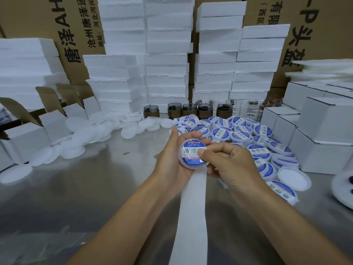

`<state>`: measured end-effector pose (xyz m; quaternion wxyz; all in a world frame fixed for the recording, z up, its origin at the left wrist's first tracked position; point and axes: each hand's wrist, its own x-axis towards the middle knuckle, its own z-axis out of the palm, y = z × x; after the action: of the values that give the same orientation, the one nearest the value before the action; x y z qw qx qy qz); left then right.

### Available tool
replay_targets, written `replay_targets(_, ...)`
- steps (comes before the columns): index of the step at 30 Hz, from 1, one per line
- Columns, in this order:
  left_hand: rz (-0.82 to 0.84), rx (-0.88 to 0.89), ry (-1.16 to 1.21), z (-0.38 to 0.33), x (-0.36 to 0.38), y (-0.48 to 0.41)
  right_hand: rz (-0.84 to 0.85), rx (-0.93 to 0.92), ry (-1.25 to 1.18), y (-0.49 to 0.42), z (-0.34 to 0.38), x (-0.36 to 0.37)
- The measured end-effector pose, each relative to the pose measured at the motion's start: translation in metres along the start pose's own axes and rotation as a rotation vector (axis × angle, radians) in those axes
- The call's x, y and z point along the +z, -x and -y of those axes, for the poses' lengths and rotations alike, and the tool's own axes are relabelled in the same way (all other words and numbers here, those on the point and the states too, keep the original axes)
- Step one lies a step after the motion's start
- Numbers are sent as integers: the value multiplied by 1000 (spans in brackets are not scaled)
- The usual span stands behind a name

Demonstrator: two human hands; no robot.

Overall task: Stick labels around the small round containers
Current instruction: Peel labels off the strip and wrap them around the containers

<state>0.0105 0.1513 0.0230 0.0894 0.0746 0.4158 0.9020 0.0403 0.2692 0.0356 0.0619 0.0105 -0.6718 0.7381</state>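
Container (191, 166) gripped in our left hand (171, 159); right hand (231, 163) pinches its edge, thumb hiding part of the label (189, 151); strip (190, 217) below cut off.

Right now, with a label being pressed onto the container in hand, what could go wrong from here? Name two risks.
1. The right hand presses its thumb on only one side of the round label on the small round container held by the left hand; the label may crease or sit off-centre.
2. The white backing strip trails loose across the metal table; it could snag and tug the hands.
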Motion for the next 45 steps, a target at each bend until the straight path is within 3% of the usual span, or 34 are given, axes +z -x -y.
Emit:
replay_targets(10,124,-5,-9,-1,2,4,-3,-10,-14,-1,-2,0)
replay_targets(19,85,3,-77,1,3,3,-19,-25,19,-1,-2,0)
replay_targets(33,99,51,-241,9,11,7,-228,-269,489,-7,-13,-2)
replay_targets(45,136,68,-214,9,11,9,-188,-426,921,-1,-17,-3)
